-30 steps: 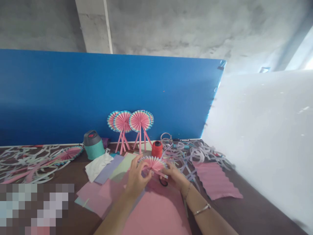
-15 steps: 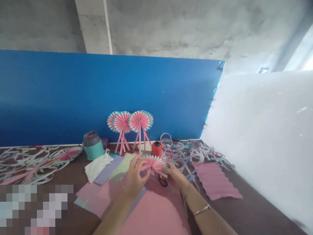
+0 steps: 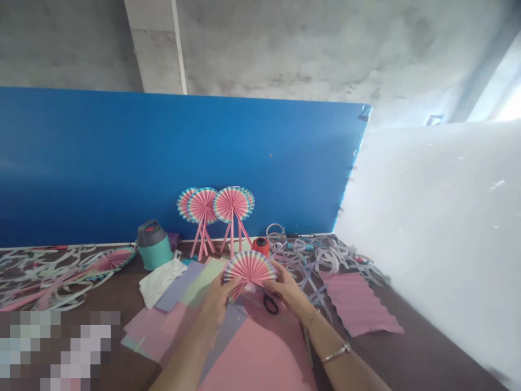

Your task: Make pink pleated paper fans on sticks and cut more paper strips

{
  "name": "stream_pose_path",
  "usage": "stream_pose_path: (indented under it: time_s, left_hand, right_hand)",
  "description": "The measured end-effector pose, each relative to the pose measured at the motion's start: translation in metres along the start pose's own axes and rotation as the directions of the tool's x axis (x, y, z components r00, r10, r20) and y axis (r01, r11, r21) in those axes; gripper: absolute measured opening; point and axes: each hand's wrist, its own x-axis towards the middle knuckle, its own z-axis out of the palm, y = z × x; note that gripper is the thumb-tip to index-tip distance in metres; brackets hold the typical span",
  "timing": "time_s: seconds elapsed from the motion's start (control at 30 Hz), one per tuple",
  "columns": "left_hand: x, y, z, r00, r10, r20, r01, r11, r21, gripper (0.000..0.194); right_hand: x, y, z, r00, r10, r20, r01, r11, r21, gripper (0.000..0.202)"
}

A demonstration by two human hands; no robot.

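A pleated paper fan, pink with a pale striped rim, is spread into more than a half circle above the table. My left hand grips its left side, thumb on the front. On its right side, my right hand is closed around the edge, with a bracelet and a bangle on that arm. Below the fan, near my right fingers, lie scissors with a dark handle loop; their blades are hard to make out. Pink paper sheets cover the table beneath my hands.
Finished round fans on pink handles lean against the blue partition. A red thread spool, a teal bottle and a white cloth stand or lie nearby. Tangled paper strips and pleated pink paper are at right.
The pleated paper has opened out from a flatter, folded shape into a wide, upright fan facing me. My hands have moved slightly apart along its two sides, and the scissors show more.
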Motion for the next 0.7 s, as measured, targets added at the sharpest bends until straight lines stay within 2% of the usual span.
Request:
stream_pose_path:
  time_s: [0.17, 0.33, 0.47, 0.6, 0.63, 0.7]
  left_hand:
    - [0.007, -0.007, -0.003, 0.999, 0.04, -0.01, -0.04, 0.995, -0.087, 0.034]
    - [0.007, -0.009, -0.001, 0.993, 0.013, -0.114, -0.03, 0.988, -0.149, 0.029]
    - [0.008, -0.01, 0.0, 0.99, -0.012, -0.143, -0.02, 0.976, -0.218, 0.026]
    - [0.01, -0.013, 0.001, 0.984, -0.042, -0.171, -0.004, 0.965, -0.262, 0.024]
    - [0.011, -0.012, 0.0, 0.983, -0.023, -0.18, -0.022, 0.97, -0.241, 0.023]
    - [0.01, -0.009, -0.002, 0.97, 0.088, -0.226, -0.108, 0.991, -0.08, 0.022]
  right_hand:
    - [-0.002, -0.005, 0.005, 1.0, -0.024, 0.014, 0.024, 0.999, 0.037, 0.067]
    - [-0.002, -0.003, 0.004, 0.999, -0.028, 0.031, 0.028, 0.999, 0.021, 0.059]
    - [0.001, 0.002, 0.003, 1.0, -0.007, 0.005, 0.008, 0.997, -0.078, 0.039]
    - [0.002, 0.012, 0.004, 0.999, 0.004, 0.053, 0.01, 0.964, -0.264, 0.026]
    - [0.002, 0.014, 0.004, 0.998, 0.018, 0.062, 0.002, 0.95, -0.313, 0.028]
    - [0.003, 0.016, 0.004, 0.999, 0.016, 0.049, 0.005, 0.917, -0.4, 0.029]
